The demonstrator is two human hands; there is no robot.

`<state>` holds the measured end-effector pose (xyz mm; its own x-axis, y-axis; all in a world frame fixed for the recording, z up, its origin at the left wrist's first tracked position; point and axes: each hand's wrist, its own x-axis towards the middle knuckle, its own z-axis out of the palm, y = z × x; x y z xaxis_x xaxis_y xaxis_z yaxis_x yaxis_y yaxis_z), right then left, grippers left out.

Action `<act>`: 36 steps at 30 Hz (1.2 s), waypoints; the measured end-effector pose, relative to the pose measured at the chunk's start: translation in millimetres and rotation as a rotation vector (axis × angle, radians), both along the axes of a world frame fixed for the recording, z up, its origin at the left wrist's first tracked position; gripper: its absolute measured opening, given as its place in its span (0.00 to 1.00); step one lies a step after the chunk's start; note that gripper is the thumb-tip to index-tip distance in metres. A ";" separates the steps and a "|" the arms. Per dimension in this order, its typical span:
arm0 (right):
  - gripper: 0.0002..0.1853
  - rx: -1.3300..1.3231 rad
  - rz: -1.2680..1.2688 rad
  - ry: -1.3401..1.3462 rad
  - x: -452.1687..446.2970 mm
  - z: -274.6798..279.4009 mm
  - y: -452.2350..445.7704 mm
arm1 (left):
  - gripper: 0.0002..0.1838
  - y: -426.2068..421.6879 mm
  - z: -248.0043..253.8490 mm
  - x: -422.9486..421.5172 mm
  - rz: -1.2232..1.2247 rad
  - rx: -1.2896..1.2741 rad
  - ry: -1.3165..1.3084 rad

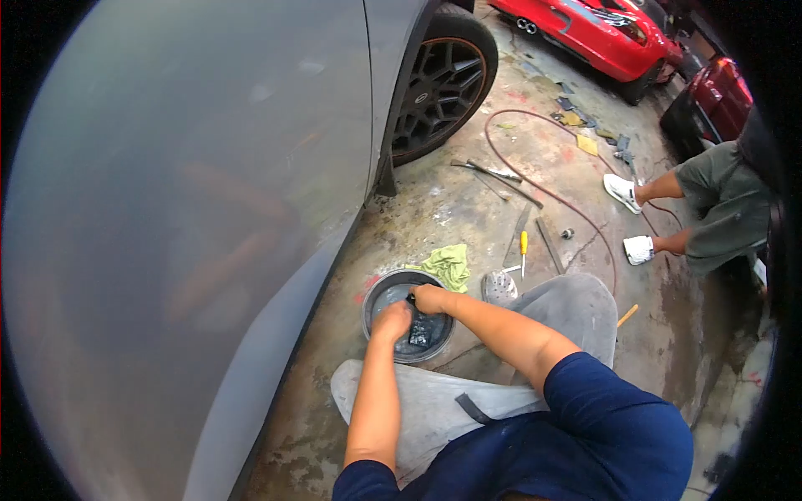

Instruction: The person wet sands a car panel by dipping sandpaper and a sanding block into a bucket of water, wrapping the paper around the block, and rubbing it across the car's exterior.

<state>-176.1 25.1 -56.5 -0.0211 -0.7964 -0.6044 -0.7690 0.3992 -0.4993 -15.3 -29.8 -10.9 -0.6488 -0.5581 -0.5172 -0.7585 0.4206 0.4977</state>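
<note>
A dark round basin (368,331) with murky grey water stands on the floor between my knees and the car. My left hand (392,321) is over the basin, its fingers curled closed; what they hold, if anything, is hidden. Close beside it, my right hand (431,298) is also closed, with a small black piece (411,298) at its fingertips, its kind unclear. A dark, wet, flat rectangular piece (421,333) lies in the water below my hands. A crumpled yellow-green cloth (449,264) lies against the basin's far side.
A grey car panel (209,167) and its wheel (439,92) stand close on my left. A yellow-handled screwdriver (524,243), metal bars (510,179) and a reddish hose (576,210) lie on the floor. Another person's leg (658,188) is at right; a red car (593,37) stands beyond.
</note>
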 end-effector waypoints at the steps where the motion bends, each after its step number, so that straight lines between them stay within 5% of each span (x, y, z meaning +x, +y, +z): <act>1: 0.27 0.027 -0.064 -0.050 -1.4 50.0 -1.0 | 0.15 -6.3 -6.7 2.0 0.058 -0.021 0.101; 6: 0.25 -0.221 -0.149 0.037 -35.8 58.6 6.2 | 0.16 -11.9 15.6 -17.3 0.201 0.095 0.287; 10: 0.19 -0.330 -0.254 0.055 -46.7 135.9 18.5 | 0.19 -5.5 42.7 -40.7 0.259 0.246 0.547; 16: 0.15 -0.357 -0.343 -0.066 -57.9 202.7 17.7 | 0.10 15.3 58.4 -40.1 0.378 0.367 0.896; 18: 0.16 -0.528 -0.378 -0.088 -57.1 200.7 25.6 | 0.09 15.5 60.8 -42.5 0.427 0.347 0.928; 26: 0.12 -0.317 -0.920 -0.850 -50.9 157.2 32.3 | 0.11 21.0 74.7 -31.9 0.500 0.197 0.883; 36: 0.08 -0.321 -0.622 -0.828 -11.7 135.5 14.1 | 0.14 19.3 40.5 -11.0 0.749 0.330 0.821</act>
<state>-187.8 39.2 79.1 -0.1574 -0.9106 -0.3822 0.1468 0.3612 -0.9209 -26.3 -10.5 29.7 -0.4210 -0.8610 -0.2855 -0.1605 -0.2391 0.9576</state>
